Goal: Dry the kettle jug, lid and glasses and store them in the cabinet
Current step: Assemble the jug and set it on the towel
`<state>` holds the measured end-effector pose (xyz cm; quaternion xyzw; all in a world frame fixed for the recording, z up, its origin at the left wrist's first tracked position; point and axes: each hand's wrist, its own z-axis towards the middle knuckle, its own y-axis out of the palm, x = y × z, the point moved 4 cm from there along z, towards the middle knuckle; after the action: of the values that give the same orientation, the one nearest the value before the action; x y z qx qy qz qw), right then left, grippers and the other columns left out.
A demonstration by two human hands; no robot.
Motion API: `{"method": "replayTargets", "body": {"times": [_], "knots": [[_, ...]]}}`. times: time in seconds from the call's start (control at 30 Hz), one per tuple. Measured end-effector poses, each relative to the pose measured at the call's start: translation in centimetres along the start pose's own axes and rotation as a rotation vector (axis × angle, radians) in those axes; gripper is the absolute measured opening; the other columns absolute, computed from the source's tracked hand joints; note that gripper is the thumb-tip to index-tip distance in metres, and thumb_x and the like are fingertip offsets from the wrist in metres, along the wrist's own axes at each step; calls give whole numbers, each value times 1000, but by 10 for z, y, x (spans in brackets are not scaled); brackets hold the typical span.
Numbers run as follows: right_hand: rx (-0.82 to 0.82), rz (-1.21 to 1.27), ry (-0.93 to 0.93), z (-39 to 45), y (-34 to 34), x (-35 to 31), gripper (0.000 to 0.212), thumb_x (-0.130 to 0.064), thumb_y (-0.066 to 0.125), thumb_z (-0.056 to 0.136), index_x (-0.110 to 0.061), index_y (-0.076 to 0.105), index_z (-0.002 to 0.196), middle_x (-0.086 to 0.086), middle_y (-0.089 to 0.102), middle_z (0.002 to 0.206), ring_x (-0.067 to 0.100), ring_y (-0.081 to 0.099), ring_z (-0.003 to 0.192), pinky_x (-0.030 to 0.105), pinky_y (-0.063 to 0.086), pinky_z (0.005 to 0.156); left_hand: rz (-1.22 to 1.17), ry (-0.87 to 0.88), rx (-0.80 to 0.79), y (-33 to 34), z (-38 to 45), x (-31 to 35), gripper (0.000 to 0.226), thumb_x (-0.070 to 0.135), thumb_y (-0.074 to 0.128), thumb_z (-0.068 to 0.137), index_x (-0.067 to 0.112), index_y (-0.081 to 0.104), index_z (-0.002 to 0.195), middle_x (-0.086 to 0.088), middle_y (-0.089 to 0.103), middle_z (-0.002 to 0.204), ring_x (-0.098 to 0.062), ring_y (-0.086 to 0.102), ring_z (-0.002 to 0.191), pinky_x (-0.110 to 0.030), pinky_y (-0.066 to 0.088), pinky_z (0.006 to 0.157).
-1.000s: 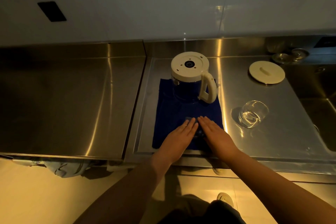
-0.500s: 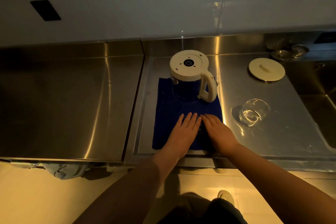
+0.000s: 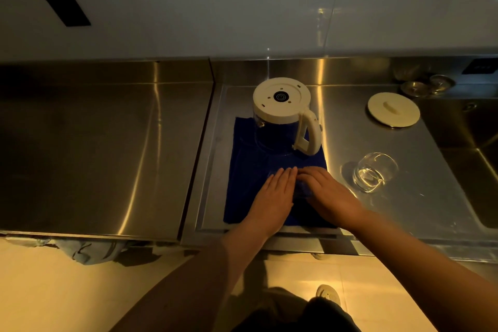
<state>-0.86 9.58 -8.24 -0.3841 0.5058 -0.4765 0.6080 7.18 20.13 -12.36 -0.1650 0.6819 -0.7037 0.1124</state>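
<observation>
Both hands lie flat, fingers straight and together, on the near half of the blue cloth: the left hand and the right hand sit side by side with fingertips nearly touching, and between them a faint glint of clear glass shows, though whether they press a glass under their palms cannot be told. Compared with a second ago the hands have drawn closer to each other and slid a little farther up the cloth, while everything else has kept its place. Just beyond the fingertips the kettle jug stands upside down on the far end of the cloth, its cream base up and handle toward the right hand. Right of the right hand, on the bare steel counter, a glass lies on its side, clear of the cloth. Farther back on that side the round lid lies flat, and beyond it two small metal fittings sit by the sink.
</observation>
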Motion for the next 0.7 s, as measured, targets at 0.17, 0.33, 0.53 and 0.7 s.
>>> {"method": "replayTargets", "body": {"times": [0.17, 0.33, 0.53, 0.7], "knots": [[-40, -10, -68, 14, 0, -3, 58, -15, 71, 74, -12, 48, 127, 10, 53, 129, 26, 46, 123, 29, 36, 101, -191, -62, 44, -3, -4, -10, 79, 35, 47, 97, 11, -10, 147, -9, 9, 158, -22, 12, 145, -27, 0, 112], [-32, 41, -79, 18, 8, -16, 63, -8, 67, 79, -12, 41, 137, 9, 32, 148, 21, 25, 137, 36, 25, 108, -393, -187, 62, -4, -14, -20, 86, 36, 54, 93, 17, -8, 150, -8, 19, 156, -19, 23, 141, -27, 16, 113], [-18, 111, 18, 14, 22, -25, 68, -7, 61, 87, -16, 26, 145, 3, 14, 154, 16, 11, 142, 33, 24, 112, -395, -169, 64, -8, -17, -29, 83, 36, 52, 94, 18, -7, 150, -8, 19, 156, -18, 24, 141, -28, 21, 113], [-48, 113, 25, 13, 27, -24, 70, -6, 57, 89, -19, 18, 146, 2, 8, 156, 14, 5, 143, 28, 16, 114, -394, -138, 64, -9, -17, -33, 81, 33, 52, 95, 17, -4, 150, -6, 13, 158, -18, 22, 142, -28, 21, 112]]}}
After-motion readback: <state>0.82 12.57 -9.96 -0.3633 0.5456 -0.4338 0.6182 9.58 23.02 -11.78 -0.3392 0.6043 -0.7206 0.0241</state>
